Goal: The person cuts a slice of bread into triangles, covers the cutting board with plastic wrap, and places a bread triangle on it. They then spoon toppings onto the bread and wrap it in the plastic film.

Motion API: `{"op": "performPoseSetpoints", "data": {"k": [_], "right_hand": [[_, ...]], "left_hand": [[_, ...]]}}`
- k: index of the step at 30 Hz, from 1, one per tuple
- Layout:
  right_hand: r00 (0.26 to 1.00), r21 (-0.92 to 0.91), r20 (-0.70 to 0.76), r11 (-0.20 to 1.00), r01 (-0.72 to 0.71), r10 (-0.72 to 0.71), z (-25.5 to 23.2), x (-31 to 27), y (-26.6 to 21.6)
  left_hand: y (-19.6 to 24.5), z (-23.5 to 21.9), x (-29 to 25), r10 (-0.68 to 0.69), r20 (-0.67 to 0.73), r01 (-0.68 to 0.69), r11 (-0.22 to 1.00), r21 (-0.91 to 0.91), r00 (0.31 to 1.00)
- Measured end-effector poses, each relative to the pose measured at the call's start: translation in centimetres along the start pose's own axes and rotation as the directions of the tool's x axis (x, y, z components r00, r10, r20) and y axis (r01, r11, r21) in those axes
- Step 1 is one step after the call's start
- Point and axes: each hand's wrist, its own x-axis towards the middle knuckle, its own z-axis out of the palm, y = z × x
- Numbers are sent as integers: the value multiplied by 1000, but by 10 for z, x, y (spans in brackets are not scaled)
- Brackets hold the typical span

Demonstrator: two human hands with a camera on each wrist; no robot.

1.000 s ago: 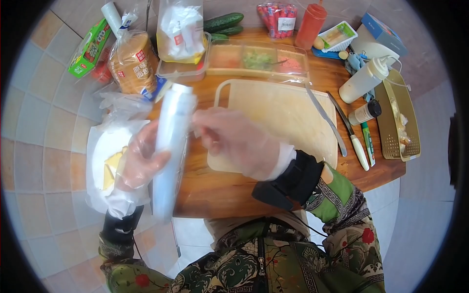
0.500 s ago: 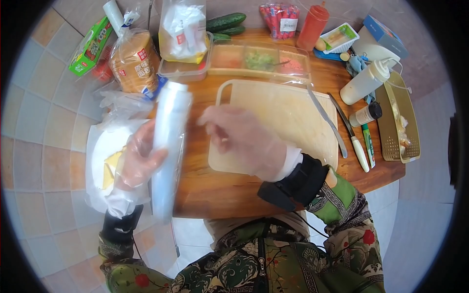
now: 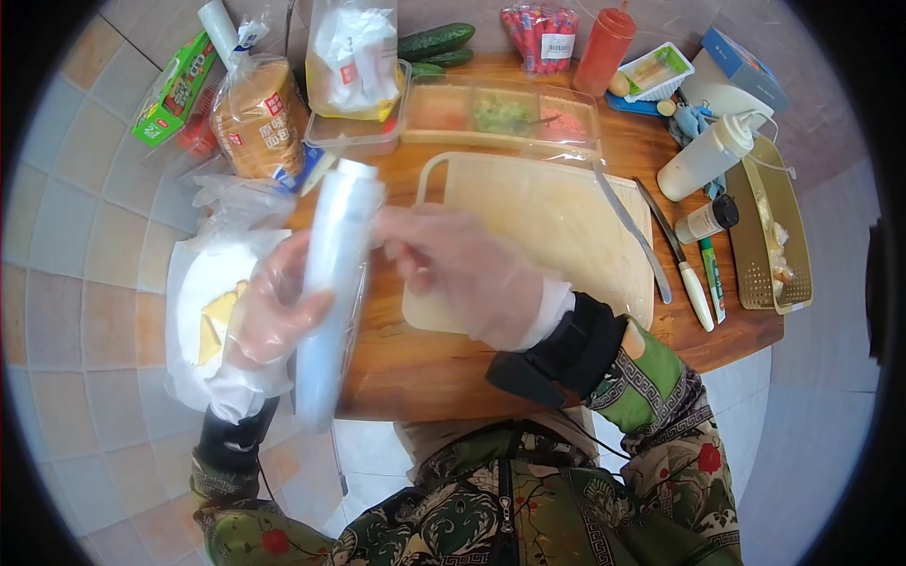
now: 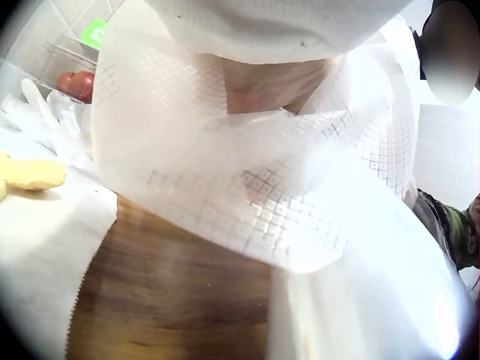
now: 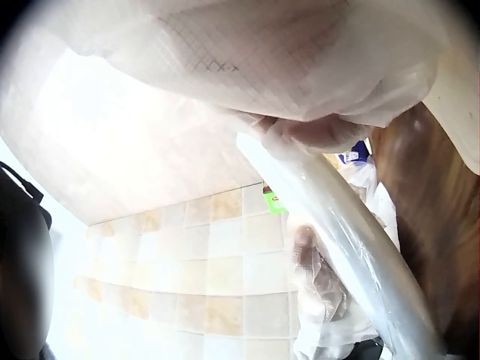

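Note:
My left hand (image 3: 278,307), in a clear plastic glove, grips a roll of plastic wrap (image 3: 332,292) held upright and slightly tilted over the table's left part. Gloved too, my right hand (image 3: 467,274) has its fingers bent, fingertips right at the upper right side of the roll; motion blurs it. From the right wrist view, those fingertips (image 5: 322,133) overlap the upper end of the plastic wrap roll (image 5: 337,225). I cannot tell whether they pinch the film. Yellow slices (image 3: 219,325) lie on white paper (image 3: 212,274) beside my left hand.
A cutting board (image 3: 538,236) lies right of the roll, with a spatula-like blade (image 3: 634,236) and a knife (image 3: 694,288) by its right edge. Behind stand bagged bread (image 3: 260,123), a compartment tray (image 3: 500,118) and a red bottle (image 3: 604,52). A basket (image 3: 774,226) is at far right.
Half a second ago my right hand was a little apart from the roll; now its fingertips are back against it. The roll has shifted slightly right, still in my left hand.

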Motion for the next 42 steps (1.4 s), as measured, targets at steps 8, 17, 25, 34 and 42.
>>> {"op": "performPoseSetpoints", "data": {"k": [8,17,25,34,42], "right_hand": [[934,-340,96,871,356,-344,1,6,6],[939,132,-253,970,-206,233,9,7,-13],[954,99,-227,979,-176,194,10,8,-11],[953,82,-254,985,-149,166,10,14,-5],[923,-43,-366,989,-141,116,5,7,-11]], "left_hand": [[0,-1,0,18,7,-18,998,55,1000],[-2,1,-2,27,-28,-27,999,-17,999],[-1,9,0,71,-18,-71,997,6,997],[4,13,-2,46,-11,-46,999,-12,999],[0,5,1,16,-104,-7,997,79,994]]}}
